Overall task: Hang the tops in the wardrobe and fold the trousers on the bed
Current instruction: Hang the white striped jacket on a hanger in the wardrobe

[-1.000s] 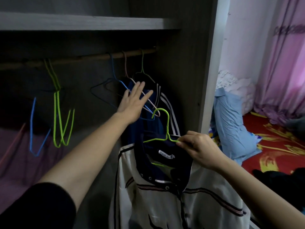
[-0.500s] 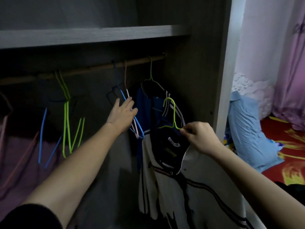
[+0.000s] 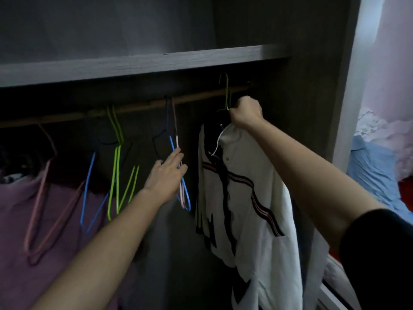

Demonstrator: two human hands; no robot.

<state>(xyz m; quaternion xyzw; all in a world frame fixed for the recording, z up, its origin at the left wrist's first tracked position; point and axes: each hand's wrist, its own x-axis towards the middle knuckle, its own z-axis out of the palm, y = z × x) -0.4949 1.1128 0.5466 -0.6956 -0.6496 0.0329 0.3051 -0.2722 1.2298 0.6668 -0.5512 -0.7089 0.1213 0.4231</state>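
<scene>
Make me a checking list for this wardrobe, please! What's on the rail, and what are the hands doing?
Surface: wooden rail under a grey shelf.
Job's things: white striped top on a green hanger, hook up at the rail; cannot tell if it is seated.
Clutter: empty green pair, blue hanger and pink hanger on the rail; purple cloth at far left.
Grips: right hand grips the green hanger's neck; left hand touches the blue hanger and pink hanger with straight fingers.
Cables: nothing seen.
Surroundings: light blue cloth right of the wardrobe.
</scene>
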